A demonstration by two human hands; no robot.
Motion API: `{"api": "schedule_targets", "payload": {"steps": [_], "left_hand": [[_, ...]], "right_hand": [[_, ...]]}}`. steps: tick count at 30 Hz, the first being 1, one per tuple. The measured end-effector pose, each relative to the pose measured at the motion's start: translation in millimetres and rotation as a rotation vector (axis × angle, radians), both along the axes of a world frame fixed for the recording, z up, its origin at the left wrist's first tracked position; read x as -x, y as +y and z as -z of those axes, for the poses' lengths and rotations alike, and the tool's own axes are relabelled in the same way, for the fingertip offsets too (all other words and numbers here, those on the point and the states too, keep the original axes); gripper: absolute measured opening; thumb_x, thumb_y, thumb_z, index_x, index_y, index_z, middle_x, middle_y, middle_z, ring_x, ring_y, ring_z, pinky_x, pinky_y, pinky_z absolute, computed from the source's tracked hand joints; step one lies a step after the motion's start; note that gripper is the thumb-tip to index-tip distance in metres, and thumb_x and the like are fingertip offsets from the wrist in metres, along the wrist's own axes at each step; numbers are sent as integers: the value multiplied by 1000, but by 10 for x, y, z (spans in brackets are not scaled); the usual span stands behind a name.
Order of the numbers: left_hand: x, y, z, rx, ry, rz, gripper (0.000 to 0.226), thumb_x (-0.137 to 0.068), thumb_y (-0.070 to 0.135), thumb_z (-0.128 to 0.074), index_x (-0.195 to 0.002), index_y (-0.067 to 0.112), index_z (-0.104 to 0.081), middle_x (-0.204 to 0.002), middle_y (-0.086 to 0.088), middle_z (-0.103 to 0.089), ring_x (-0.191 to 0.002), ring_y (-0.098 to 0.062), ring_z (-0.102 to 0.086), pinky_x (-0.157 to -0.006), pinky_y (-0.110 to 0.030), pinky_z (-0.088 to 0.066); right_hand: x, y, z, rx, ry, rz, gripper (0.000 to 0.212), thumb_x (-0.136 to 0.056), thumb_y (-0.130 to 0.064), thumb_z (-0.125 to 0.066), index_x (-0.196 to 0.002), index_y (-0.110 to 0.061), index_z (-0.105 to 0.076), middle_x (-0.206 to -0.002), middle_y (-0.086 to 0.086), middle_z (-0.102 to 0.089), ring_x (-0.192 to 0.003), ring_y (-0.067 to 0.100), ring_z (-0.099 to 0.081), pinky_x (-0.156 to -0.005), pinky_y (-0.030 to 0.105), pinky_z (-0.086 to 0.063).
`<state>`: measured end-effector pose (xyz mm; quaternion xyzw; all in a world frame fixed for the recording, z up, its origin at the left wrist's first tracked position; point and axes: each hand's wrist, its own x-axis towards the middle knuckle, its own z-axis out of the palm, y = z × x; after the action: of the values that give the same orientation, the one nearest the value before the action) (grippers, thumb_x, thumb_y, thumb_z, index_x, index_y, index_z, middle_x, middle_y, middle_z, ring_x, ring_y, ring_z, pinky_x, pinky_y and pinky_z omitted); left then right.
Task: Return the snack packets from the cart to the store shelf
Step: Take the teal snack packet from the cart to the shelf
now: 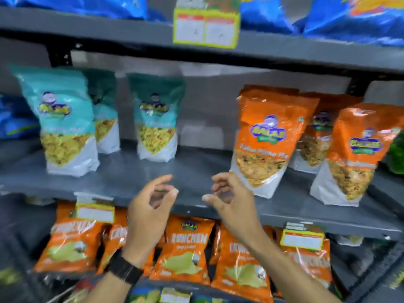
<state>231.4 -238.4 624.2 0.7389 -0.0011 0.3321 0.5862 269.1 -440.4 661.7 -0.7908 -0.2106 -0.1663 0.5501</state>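
Both hands raised before the front edge of the middle grey shelf [135,171], empty. Left hand [150,213], black watch [124,270] on wrist: fingers [162,179] apart and loosely curled, gripping nothing. Right hand [231,202]: fingers [220,178] likewise apart, curled, gripping nothing, thumb tip pointing toward the left hand. Small gap between the two hands.

On the middle shelf, upright: teal snack packets [63,121] at left, one more [156,119] near centre, then bare shelf, then orange snack packets [269,138] at right. Nearest orange packet just beside the right hand, leaning slightly; contact not determinable owing to blur.

Lower shelf: row of orange chip bags [188,248], partly hidden behind both forearms. Yellow-framed price tags [95,212] on the shelf edge. Upper shelf: blue bags [354,18] and a larger price tag [205,27]. Cart not in view. Print on tags unreadable.
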Motion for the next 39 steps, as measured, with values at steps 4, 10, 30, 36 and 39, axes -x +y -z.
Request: {"api": "schedule_targets", "payload": {"steps": [4, 10, 30, 36, 39], "left_hand": [[668, 792, 915, 158, 188, -223, 37, -92, 7, -75, -104, 41, -74, -93, 19, -80, -78, 8, -71, -77, -11, -57], [1857, 1824, 2342, 257, 614, -414, 24, -91, 1, -74, -113, 11, -76, -99, -9, -82, -77, 4, -70, -80, -14, -58], [3545, 3050, 6024, 1210, 1332, -685, 56, -88, 14, -74, -135, -13, -56, -119, -36, -68, -105, -38, -64, -89, -42, -55], [3439, 2984, 6003, 1224, 1294, -726, 38, -92, 6, -72, -129, 0, -61, -123, -23, -68, -111, -36, -69, -104, -49, -57], [3430, 2949, 5904, 1230, 1318, -631, 9, -97, 6, -66, -90, 10, -69, -105, -23, -70, -73, -26, -71, -60, -26, -61]], "right_hand": [[221, 925, 617, 195, 145, -289, 53, -73, -8, -85, -99, -46, -60, -87, -8, -69, -74, -1, -62, -63, 11, -49], [708, 2341, 2034, 468, 520, -643, 48, -75, 1, -87, -113, -20, -66, -94, 2, -62, -77, 13, -57, -70, 7, -46], [2143, 4193, 6177, 970, 1603, -595, 64, -83, -20, -85, -135, -17, -49, -121, 2, -62, -111, 25, -64, -91, 44, -51], [2383, 4293, 6406, 894, 1594, -501, 71, -75, -2, -88, -135, -12, -50, -135, 10, -66, -128, 32, -61, -111, 51, -50], [2257, 4256, 6299, 926, 1597, -598, 61, -78, -6, -85, -130, -15, -55, -131, 8, -68, -123, 30, -62, -109, 54, -50]]}}
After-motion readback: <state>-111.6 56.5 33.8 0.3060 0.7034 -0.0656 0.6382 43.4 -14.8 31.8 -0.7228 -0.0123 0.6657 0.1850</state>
